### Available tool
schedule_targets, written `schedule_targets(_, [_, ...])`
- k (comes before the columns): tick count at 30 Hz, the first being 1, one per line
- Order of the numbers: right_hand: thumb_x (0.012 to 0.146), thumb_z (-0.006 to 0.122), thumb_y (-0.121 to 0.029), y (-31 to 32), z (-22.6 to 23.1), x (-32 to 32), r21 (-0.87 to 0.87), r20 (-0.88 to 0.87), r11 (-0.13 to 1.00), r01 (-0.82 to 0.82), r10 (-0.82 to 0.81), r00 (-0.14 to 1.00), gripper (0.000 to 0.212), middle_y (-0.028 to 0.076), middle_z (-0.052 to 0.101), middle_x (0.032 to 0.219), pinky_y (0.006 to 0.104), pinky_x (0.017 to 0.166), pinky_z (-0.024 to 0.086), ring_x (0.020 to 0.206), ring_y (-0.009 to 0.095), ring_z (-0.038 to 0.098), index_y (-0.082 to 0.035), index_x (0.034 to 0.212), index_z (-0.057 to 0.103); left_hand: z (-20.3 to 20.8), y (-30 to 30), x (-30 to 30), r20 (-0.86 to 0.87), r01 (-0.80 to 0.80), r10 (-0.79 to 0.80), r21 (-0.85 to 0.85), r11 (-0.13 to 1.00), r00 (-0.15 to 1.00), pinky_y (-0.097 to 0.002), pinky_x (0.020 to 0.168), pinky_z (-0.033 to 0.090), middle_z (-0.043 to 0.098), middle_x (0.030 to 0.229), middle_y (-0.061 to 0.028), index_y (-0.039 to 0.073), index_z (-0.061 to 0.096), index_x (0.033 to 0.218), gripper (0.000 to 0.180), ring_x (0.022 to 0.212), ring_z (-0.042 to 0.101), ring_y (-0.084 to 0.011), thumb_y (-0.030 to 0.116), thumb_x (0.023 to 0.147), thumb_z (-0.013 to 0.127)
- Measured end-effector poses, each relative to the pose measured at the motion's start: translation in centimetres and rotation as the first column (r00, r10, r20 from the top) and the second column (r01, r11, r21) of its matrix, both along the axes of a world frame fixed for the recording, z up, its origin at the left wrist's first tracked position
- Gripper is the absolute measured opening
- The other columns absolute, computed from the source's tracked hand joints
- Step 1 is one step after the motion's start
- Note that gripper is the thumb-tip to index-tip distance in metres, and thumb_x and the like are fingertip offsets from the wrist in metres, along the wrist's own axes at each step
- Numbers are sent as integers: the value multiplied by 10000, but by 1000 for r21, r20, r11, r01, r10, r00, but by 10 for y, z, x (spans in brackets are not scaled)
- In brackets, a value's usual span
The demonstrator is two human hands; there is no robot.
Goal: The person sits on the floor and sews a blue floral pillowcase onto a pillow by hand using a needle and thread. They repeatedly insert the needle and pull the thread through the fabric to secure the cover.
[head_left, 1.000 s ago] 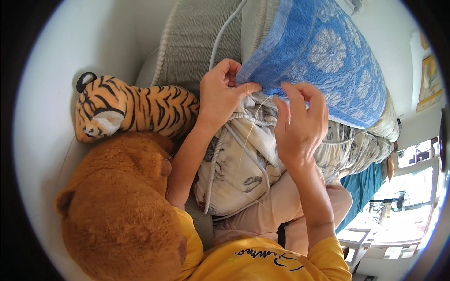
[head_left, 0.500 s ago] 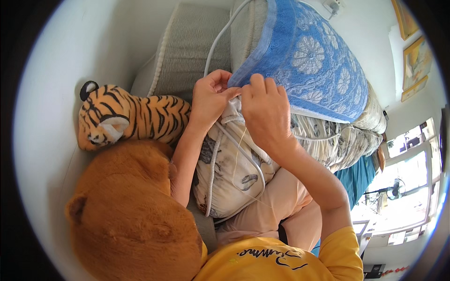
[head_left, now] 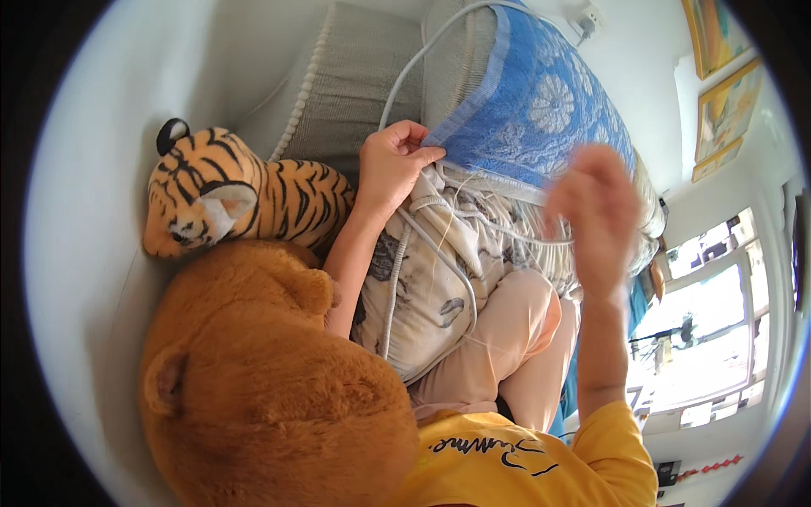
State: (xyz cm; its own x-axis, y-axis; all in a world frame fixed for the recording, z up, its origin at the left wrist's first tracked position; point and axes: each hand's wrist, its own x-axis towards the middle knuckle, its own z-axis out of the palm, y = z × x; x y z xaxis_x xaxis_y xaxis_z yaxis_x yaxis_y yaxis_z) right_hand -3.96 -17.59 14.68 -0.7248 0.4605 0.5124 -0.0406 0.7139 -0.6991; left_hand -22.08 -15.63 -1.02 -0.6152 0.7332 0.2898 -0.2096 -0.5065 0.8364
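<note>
A blue towel [head_left: 515,127] with white flowers lies spread over the sofa's arm. At its near corner my left hand [head_left: 393,165] is closed, pinching the edge between thumb and fingers. Off to the right, raised beside the towel, my right hand [head_left: 596,220] is smeared by motion, so its fingers and anything in them cannot be made out. A thin pale thread [head_left: 456,203] runs down from near the towel's corner over a patterned cushion [head_left: 418,313] with pale piping. My bent knees, in light pink trousers [head_left: 498,338], are next to this cushion.
To my left lie a tiger plush [head_left: 300,203] and a large brown plush [head_left: 270,380]. A grey ribbed cushion [head_left: 363,84] stands behind. A white cable [head_left: 401,80] loops along the sofa. Framed pictures [head_left: 722,110] and a bright window [head_left: 710,329] are at the right.
My right hand has moved away from the towel's corner to the right. My left hand keeps its pinch on the towel's edge. The view has shifted slightly.
</note>
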Motion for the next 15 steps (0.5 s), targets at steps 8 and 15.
schedule_targets(8, [932,525,-17,20,-34,28,0,-81,975,221,-221,972,85,74,629,800,239,606,505,673,122,612,3,993,581,6,-1,7,-174,-95,96,14,995,980,-204,639,466,635,782,-22,-8,617,876,172,699,579,-65,69,801,752])
schedule_targets(15, [871,613,13,53,-98,-19,33,-84,911,411,-408,909,40,53,616,811,248,587,505,654,113,604,4,883,650,9,-3,8,-226,-210,211,31,977,951,-208,616,457,638,769,-16,-2,619,870,170,674,562,-57,64,789,754])
